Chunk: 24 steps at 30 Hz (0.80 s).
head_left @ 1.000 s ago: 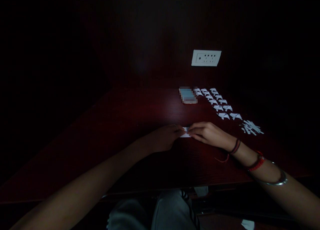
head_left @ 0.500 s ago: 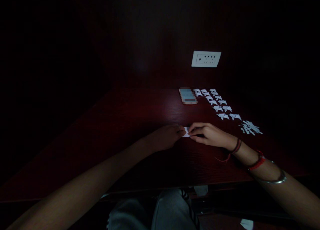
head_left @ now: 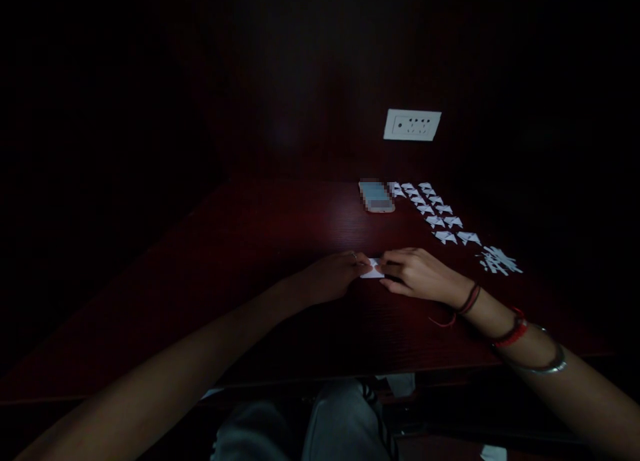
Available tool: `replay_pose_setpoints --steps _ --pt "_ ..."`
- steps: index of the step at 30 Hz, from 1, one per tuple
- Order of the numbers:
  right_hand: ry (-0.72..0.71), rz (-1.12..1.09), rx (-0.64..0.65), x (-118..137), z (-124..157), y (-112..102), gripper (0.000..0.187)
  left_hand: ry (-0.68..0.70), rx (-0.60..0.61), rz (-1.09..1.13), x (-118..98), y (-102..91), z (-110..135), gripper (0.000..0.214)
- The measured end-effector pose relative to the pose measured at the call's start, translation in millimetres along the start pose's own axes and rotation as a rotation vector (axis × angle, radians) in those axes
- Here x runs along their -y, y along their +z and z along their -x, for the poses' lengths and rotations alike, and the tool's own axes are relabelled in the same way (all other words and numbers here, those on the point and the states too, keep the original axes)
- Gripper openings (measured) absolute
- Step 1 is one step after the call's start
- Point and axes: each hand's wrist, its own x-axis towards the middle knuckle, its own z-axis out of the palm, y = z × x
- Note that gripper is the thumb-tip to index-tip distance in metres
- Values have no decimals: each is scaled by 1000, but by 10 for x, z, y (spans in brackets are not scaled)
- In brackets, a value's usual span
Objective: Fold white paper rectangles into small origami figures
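Between my two hands lies a small folded piece of white paper (head_left: 372,272), on the dark red table (head_left: 240,234). My left hand (head_left: 337,274) grips its left side, fingers pressed together over the edge. From the other side my right hand (head_left: 415,272) holds the right part of the paper with its fingertips, the thumb nearer me. Beyond and to the right, several small folded white paper shapes (head_left: 444,237) lie in rows. A loose heap of white paper strips (head_left: 500,261) is to the right of my right hand.
A phone (head_left: 377,196), its screen blurred out, lies toward the back of the table beside the folded shapes. A white wall socket (head_left: 413,125) is fixed to the dark back panel. My knees (head_left: 345,417) show below the table's front edge.
My right hand's fingers have shifted slightly to the right on the paper, so more of the paper shows. The whole view has tilted a little; other things lie as before.
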Motion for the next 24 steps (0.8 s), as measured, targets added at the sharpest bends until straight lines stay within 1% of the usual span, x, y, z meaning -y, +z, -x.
replay_pose_setpoints --steps 7,9,12,16,20,24 --pt "16 72 13 -3 28 -59 34 5 11 -50 -23 -8 23 40" --pt "46 80 -18 -29 41 -76 35 8 5 -53 -17 -5 21 40" --pt "63 28 -66 -51 41 -86 34 11 -8 -51 -6 2 18 40" --pt "3 -58 -23 -52 21 -53 32 13 -3 -45 4 -1 12 41" --pt "17 -89 7 -50 13 -23 33 -1 13 -25 7 -9 0 40" --pt "7 -80 17 -56 15 -36 33 -15 2 -19 12 8 3 41"
